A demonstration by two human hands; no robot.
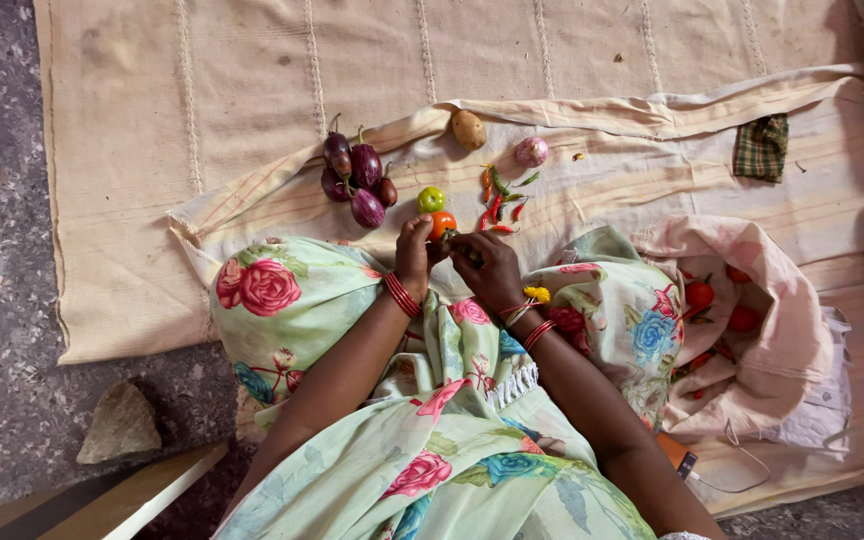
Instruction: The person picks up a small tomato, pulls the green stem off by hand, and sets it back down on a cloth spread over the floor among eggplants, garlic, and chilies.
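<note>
My left hand (414,255) and my right hand (489,270) meet in front of my lap, both wrists wearing red bangles. The left fingers curl around a red-orange tomato (443,224) at the edge of the cloth. The right fingertips pinch together just beside that tomato, over something small and dark that I cannot make out. A green tomato (431,199) lies right behind the red one. Several red and green chillies (501,200) are scattered to the right of the tomatoes.
Several purple aubergines (353,176) lie at the left, with a potato (469,129) and a pink onion (531,152) behind. At the right, an open cloth bag (788,330) holds more tomatoes. A checked green cloth (760,147) lies on the beige mat (252,70). A stone (122,422) sits on the floor.
</note>
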